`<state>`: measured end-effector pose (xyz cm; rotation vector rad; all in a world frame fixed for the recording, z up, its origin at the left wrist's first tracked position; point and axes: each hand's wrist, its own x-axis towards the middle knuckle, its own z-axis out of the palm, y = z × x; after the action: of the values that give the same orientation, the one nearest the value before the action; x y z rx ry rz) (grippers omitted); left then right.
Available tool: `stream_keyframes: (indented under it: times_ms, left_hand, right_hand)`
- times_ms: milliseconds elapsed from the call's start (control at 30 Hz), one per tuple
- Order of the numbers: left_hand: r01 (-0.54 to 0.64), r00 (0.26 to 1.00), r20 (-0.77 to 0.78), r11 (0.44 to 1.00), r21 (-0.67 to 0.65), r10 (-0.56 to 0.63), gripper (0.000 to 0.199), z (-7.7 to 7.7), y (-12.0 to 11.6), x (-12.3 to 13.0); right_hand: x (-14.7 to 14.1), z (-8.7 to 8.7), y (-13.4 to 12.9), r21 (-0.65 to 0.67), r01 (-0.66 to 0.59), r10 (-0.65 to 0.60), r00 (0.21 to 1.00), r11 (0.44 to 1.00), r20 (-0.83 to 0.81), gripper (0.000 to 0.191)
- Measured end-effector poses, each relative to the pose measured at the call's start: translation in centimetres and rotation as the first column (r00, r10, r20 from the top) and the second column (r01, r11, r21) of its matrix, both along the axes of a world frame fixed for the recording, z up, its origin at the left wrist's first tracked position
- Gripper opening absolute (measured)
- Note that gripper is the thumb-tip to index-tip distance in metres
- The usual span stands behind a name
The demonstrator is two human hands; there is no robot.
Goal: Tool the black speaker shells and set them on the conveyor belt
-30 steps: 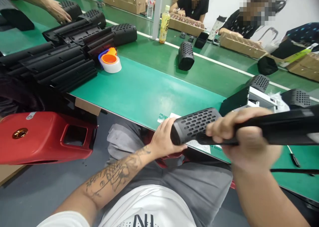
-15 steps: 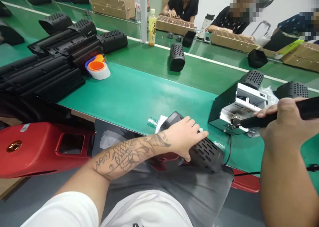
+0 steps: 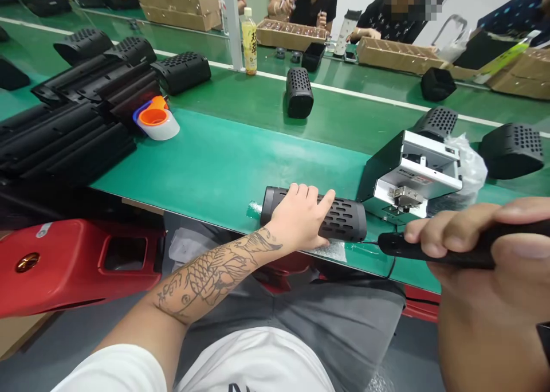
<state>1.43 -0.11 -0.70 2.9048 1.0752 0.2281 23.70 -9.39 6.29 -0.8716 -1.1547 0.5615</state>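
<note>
My left hand is wrapped over the middle of a black perforated casing, which lies on its side at the near edge of the green table. In my right hand is a black electric screwdriver, held level with its thin bit pointing left. The bit's tip is at the right end of the casing; whether it sits in a screw is too small to tell. Just behind the screwdriver stands a black and silver screw feeder. Bubble wrap lies partly under the casing.
Many black casings are piled at the left, beside tape rolls. Another casing stands mid-table near a yellow bottle. Co-workers sit across with cardboard boxes. A red stool is at lower left.
The screwdriver has moved from the screw feeder down and left to the casing's end. My left hand has turned the casing nearly level and set it along the table edge. The view has shifted slightly.
</note>
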Motion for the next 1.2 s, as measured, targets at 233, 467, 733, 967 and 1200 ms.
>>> stream_keyframes:
  times_ms: [233,467,733,967,1200]
  left_hand:
    - [-0.009,1.000,-0.008,1.000,0.023,0.009,0.112,0.0,-0.1,0.0]
    - [-0.018,1.000,-0.011,1.000,0.023,0.018,0.107,0.1,-0.2,0.0]
    - [-0.030,0.999,-0.015,1.000,-0.007,0.030,0.108,0.3,-0.2,0.3]
    - [-0.033,0.999,-0.019,0.999,-0.015,0.033,0.109,0.3,-0.2,0.3]
    - [-0.044,0.998,-0.041,0.999,-0.017,0.044,0.110,0.4,-0.3,0.4]
  right_hand:
    - [-2.1,-0.9,2.1,0.010,-0.089,0.086,0.987,0.996,0.136,0.016]
    - [-2.5,-0.7,2.2,-0.073,-0.149,0.160,0.969,0.986,0.187,0.023]
    - [-2.2,-1.1,2.4,-0.036,-0.183,0.187,0.971,0.982,0.149,0.024]
    - [-2.1,-1.0,2.8,-0.051,-0.237,0.242,0.960,0.970,0.140,0.037]
    - [-2.7,-1.4,3.0,-0.057,-0.240,0.246,0.957,0.969,0.152,0.040]
